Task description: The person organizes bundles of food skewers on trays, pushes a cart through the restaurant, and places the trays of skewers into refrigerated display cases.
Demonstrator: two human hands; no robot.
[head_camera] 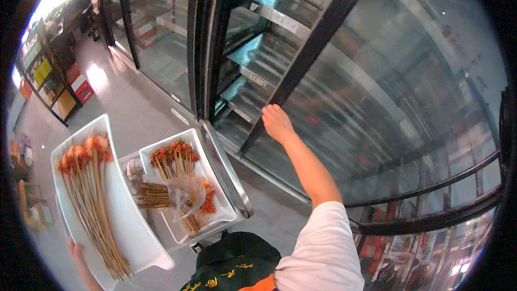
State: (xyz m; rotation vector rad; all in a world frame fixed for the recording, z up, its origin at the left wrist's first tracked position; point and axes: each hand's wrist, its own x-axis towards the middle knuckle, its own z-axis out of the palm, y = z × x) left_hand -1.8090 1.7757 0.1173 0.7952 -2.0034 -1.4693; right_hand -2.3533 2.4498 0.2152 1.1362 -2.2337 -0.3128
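My right hand (277,122) grips the dark frame (301,64) of a sliding glass door, fingers curled around its edge. Beside it the cabinet stands partly open, showing metal shelves (262,58) that bear labels. At the lower left, my left hand (76,249) holds the side of a long white tray (139,230); its fingers are partly hidden by the rim. Across that tray lies a bundle of bamboo skewers (95,206) with reddish food at the upper ends. A smaller white tray (226,206) carries more skewers (174,157) and a clear plastic bag (188,194).
The smaller tray rests on a cart with a curved metal handle (230,169) close to the cabinet's bottom track. Further glass doors (157,32) continue up and left. A rack (48,85) and red-and-white boxes (82,89) stand at the far left.
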